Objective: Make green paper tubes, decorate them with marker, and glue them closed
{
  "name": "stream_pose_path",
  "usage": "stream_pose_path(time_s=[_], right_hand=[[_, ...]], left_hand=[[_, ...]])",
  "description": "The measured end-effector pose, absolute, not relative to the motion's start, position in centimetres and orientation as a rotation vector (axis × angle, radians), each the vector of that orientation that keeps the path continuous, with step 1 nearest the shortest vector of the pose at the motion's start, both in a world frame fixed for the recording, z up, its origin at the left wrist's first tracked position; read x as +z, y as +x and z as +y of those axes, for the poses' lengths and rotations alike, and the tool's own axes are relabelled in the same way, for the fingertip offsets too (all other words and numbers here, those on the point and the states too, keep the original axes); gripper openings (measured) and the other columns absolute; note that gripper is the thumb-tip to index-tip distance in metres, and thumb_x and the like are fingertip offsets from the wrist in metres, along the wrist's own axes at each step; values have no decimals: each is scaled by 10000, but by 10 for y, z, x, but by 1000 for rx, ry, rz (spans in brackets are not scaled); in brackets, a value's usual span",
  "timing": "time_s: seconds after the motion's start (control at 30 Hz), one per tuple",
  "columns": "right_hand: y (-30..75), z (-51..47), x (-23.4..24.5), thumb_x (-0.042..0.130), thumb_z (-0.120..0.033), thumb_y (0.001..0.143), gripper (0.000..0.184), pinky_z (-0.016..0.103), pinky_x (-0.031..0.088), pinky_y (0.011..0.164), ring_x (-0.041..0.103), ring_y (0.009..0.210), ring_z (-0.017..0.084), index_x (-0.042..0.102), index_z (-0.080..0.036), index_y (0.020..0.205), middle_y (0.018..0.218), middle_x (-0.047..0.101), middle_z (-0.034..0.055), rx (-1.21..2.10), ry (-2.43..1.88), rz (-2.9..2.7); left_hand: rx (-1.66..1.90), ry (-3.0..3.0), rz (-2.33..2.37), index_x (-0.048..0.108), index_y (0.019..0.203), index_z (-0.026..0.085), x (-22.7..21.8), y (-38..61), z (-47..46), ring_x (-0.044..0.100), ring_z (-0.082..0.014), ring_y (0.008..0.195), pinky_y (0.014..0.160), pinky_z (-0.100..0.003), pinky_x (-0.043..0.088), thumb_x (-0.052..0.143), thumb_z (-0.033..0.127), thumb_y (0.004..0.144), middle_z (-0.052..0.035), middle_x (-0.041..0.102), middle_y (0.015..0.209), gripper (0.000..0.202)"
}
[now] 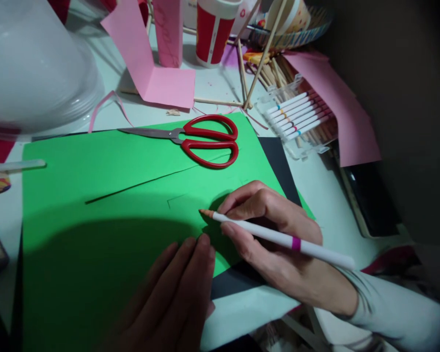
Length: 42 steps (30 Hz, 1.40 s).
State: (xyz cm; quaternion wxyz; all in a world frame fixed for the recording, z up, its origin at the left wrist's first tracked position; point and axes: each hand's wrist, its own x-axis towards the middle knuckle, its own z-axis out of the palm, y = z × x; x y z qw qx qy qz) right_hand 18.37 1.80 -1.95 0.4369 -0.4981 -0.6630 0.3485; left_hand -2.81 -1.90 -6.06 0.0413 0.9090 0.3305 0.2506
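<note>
My right hand (282, 230) grips a slim white felt-tip pen (267, 234) with a purple band. Its tan, dark-pointed tip is at or just above a sheet of green paper (58, 181); contact cannot be told. Lying flat on the sheet's lower part, my left hand (179, 293) has its fingers stretched out, in shadow. Left of the pen tip is a small drawn corner mark (174, 199). A long thin slit or dark line (143, 183) slants up toward red-handled scissors (209, 142), which rest on the paper with their blades pointing left.
Black paper (278, 164) shows beneath the green. Behind stand folded pink paper (168, 88), a red-and-white cup (214, 34) and joined wooden sticks (262, 58). Right are a clear case of pens (297, 117) and a dark phone-like object (370, 200). A translucent plastic bowl (33, 63) is at left.
</note>
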Motion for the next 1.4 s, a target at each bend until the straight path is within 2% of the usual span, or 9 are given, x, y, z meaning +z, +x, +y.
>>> stream_pose_path(time_s=[0.17, 0.33, 0.6, 0.8, 0.9, 1.13, 1.23, 1.4], right_hand=[[188, 17, -20, 707, -141, 916, 128, 345, 571, 702, 664, 807, 195, 624, -233, 886, 911, 685, 52, 780, -1269, -1748], [190, 18, -22, 689, -143, 915, 112, 356, 553, 698, 657, 817, 207, 617, -230, 907, 906, 690, 63, 692, -1250, -1794], [186, 16, -22, 699, -165, 912, 176, 344, 530, 621, 641, 728, 188, 555, -247, 852, 880, 705, 49, 790, -1205, -1761], [187, 11, -18, 642, -204, 952, 166, 377, 492, 633, 579, 698, 194, 564, -247, 812, 796, 636, 37, 603, -1408, -1705], [188, 12, -16, 630, -174, 946, 173, 382, 490, 657, 562, 696, 186, 569, -240, 798, 774, 609, 28, 537, -1449, -1689], [187, 19, -15, 745, -182, 920, 143, 346, 566, 700, 679, 830, 188, 639, -231, 839, 859, 718, 28, 794, -1253, -1521], [186, 20, -16, 732, -208, 940, 88, 345, 589, 724, 704, 872, 196, 663, -215, 886, 915, 744, 48, 886, -1215, -1565], [185, 21, -19, 701, -165, 951, 78, 336, 607, 783, 721, 921, 196, 648, -207, 911, 971, 747, 68, 882, -1181, -1649]], left_hand=[[707, 2817, 977, 587, 1379, 25, -57, -31, -17, 302, -248, 1576, 1322, -369, 243, 563, 158, 1005, -154, 631, 1471, 398], [681, 2807, 976, 571, 1404, 37, -53, -32, -17, 295, -241, 1578, 1324, -366, 230, 556, 138, 1009, -145, 604, 1502, 407], [692, 2752, 974, 536, 1441, 51, -53, -32, -18, 431, -242, 1504, 1287, -378, 320, 544, 153, 1022, -144, 595, 1511, 431], [685, 2777, 955, 524, 1444, 43, -53, -34, -17, 375, -228, 1536, 1301, -374, 290, 551, 135, 1017, -140, 571, 1535, 438], [673, 2778, 940, 527, 1441, 26, -52, -33, -17, 379, -237, 1534, 1306, -377, 283, 543, 144, 1024, -145, 569, 1534, 434], [656, 2780, 959, 523, 1451, 31, -52, -33, -18, 361, -245, 1546, 1314, -379, 261, 558, 126, 1010, -152, 577, 1526, 453], [655, 2772, 933, 507, 1458, 9, -53, -34, -18, 380, -271, 1531, 1306, -396, 273, 564, 124, 1005, -176, 564, 1528, 470], [640, 2811, 924, 529, 1422, 5, -53, -33, -18, 312, -273, 1564, 1312, -390, 244, 528, 110, 1014, -179, 578, 1495, 421]])
